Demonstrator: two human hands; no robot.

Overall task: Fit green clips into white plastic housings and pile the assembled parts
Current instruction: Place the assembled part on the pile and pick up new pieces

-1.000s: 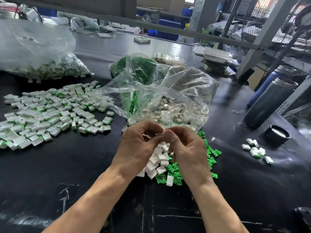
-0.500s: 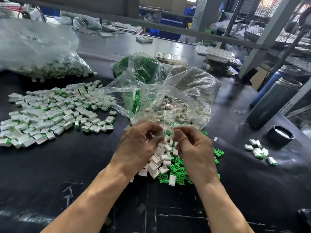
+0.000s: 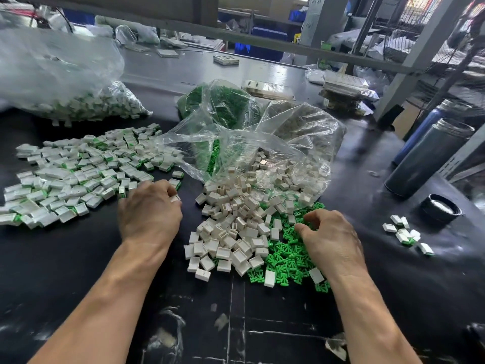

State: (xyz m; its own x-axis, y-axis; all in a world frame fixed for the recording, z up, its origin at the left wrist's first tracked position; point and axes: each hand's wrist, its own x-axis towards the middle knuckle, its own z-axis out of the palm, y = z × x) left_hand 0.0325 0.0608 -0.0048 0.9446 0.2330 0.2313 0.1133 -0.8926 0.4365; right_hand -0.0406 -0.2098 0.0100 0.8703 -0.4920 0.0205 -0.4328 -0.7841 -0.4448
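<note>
— What sort of place is this?
— A factory assembly bench: a scuffed black surface (image 3: 78, 271), clear bags of parts (image 3: 262, 143), heaps of white housings (image 3: 231, 232), metal racking (image 3: 425, 48) behind.

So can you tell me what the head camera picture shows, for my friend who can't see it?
A person's left hand holds a white part beside a big spread of assembled parts, while the right hand reaches into loose green clips. Between the hands lies a heap of white housings spilling from a clear bag on a black table.
</note>
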